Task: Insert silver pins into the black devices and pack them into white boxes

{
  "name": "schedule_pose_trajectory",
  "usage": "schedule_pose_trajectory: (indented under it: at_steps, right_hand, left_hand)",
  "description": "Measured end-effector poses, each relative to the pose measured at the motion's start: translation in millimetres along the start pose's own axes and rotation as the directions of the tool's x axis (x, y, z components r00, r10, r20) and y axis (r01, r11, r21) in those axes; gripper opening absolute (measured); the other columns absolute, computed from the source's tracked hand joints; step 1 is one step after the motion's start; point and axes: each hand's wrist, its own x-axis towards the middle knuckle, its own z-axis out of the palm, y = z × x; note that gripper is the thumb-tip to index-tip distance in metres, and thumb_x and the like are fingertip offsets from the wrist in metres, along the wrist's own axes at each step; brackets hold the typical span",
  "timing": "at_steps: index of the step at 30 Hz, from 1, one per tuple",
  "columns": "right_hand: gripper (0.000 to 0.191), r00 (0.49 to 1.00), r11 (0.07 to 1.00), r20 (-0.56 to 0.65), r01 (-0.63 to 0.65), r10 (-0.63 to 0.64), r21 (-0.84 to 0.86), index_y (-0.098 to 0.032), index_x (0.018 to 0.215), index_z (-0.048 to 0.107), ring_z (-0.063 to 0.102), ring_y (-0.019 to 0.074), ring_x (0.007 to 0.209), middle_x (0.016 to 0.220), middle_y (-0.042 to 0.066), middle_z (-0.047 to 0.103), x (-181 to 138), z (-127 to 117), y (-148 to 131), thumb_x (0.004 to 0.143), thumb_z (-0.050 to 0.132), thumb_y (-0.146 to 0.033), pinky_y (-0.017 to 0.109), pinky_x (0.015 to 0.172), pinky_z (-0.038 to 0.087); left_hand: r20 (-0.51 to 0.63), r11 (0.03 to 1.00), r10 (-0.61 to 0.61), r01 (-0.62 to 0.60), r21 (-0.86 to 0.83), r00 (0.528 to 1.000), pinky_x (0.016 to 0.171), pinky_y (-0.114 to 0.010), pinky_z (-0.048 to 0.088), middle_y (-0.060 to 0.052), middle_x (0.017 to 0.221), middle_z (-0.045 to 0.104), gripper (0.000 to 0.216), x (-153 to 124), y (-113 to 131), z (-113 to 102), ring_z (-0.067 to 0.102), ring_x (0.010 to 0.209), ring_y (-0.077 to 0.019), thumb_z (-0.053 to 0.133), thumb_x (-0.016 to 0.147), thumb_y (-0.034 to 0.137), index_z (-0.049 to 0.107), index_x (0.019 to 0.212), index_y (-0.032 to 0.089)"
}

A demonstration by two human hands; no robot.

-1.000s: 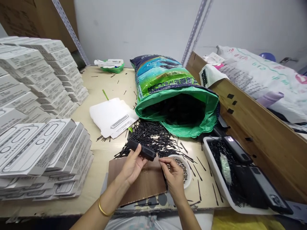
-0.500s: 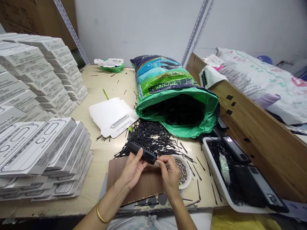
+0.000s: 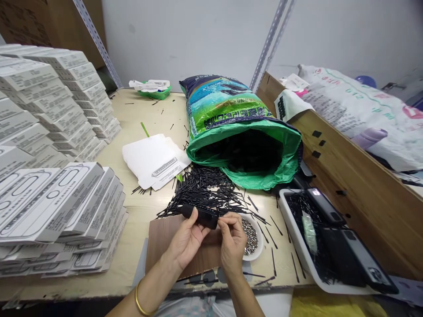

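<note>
A black oblong device (image 3: 203, 218) with a ribbed-looking face is held by my left hand (image 3: 187, 233), thumb on top and fingers beneath. At its right end my right hand (image 3: 233, 237) is closed in a pinch; whatever sits between the fingertips is too small to make out. Both hands are above a brown wood-grain board (image 3: 161, 242). Just right of my right hand stands a white bowl (image 3: 261, 248) of small shiny metal parts (image 3: 251, 235). Behind the device spreads a heap of thin black sticks (image 3: 205, 189).
An open green-lined sack (image 3: 231, 105) lies behind the heap. Stacked white boxes (image 3: 79, 198) fill the left side. A flattened white carton (image 3: 152, 158) lies at centre left. On the right are a white bin (image 3: 317, 273) with black parts and a long cardboard wall (image 3: 363, 185).
The black device has rolled in my left hand, so a different face shows, and it has shifted slightly right and down. My right hand stays pinched at its end.
</note>
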Motion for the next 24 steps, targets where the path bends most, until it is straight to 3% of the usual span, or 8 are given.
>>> schedule_pose_trajectory:
  at_steps: [6, 12, 18, 21, 24]
  right_hand:
    - [0.014, 1.000, 0.999, -0.008, 0.014, -0.014, -0.044, -0.016, 0.076, 0.060, 0.050, 0.0162, 0.088, 0.089, 0.006, 0.051, -2.1, 0.1, 3.4, 0.085, 0.060, -0.026, 0.029, 0.079, 0.041]
    - [0.015, 0.999, 0.997, -0.020, -0.024, 0.025, 0.071, -0.016, 0.074, 0.056, 0.051, 0.0154, 0.085, 0.086, 0.005, 0.051, -6.0, 5.6, 8.6, 0.084, 0.061, -0.026, 0.029, 0.077, 0.042]
    - [0.011, 1.000, 0.999, 0.006, 0.015, -0.015, 0.052, -0.016, 0.076, 0.059, 0.053, 0.0147, 0.084, 0.085, 0.004, 0.055, -9.3, 5.4, 6.0, 0.083, 0.062, -0.023, 0.028, 0.077, 0.043]
    - [0.009, 0.998, 0.997, 0.050, -0.045, 0.042, 0.060, -0.017, 0.087, 0.060, 0.056, 0.0155, 0.087, 0.091, 0.005, 0.057, -14.0, 3.1, 7.2, 0.084, 0.062, -0.025, 0.029, 0.078, 0.045]
    - [0.019, 0.990, 0.987, 0.080, -0.121, 0.112, 0.109, -0.018, 0.101, 0.057, 0.059, 0.0147, 0.086, 0.095, 0.005, 0.059, -19.8, -0.1, 9.9, 0.085, 0.062, -0.027, 0.029, 0.078, 0.048]
  left_hand:
    - [-0.025, 0.999, 0.017, -0.018, -0.051, 1.000, 0.097, -0.044, 0.049, -0.015, 0.102, 0.066, 0.011, -3.2, -2.4, 1.3, 0.065, 0.100, -0.0214, 0.049, 0.092, 0.013, 0.058, 0.095, 0.007]
    - [-0.031, 0.996, 0.065, -0.066, -0.061, 0.997, 0.098, -0.042, 0.049, -0.014, 0.103, 0.066, 0.026, -11.3, -6.1, 3.8, 0.064, 0.101, -0.0204, 0.044, 0.094, 0.014, 0.055, 0.117, 0.009]
    - [0.065, 0.986, 0.169, -0.169, 0.003, 0.984, 0.095, -0.038, 0.051, -0.012, 0.109, 0.065, 0.032, -8.5, -6.0, -5.2, 0.064, 0.102, -0.0201, 0.045, 0.094, 0.016, 0.050, 0.126, 0.014]
    - [0.113, 0.975, 0.212, -0.217, 0.037, 0.971, 0.092, -0.035, 0.052, -0.011, 0.113, 0.063, 0.037, -8.1, -0.4, -10.0, 0.063, 0.101, -0.0189, 0.049, 0.093, 0.017, 0.048, 0.130, 0.016]
    - [0.130, 0.971, 0.224, -0.233, 0.060, 0.966, 0.090, -0.034, 0.053, -0.012, 0.116, 0.062, 0.042, -11.1, 5.6, -11.0, 0.061, 0.105, -0.0205, 0.052, 0.091, 0.016, 0.045, 0.133, 0.018]
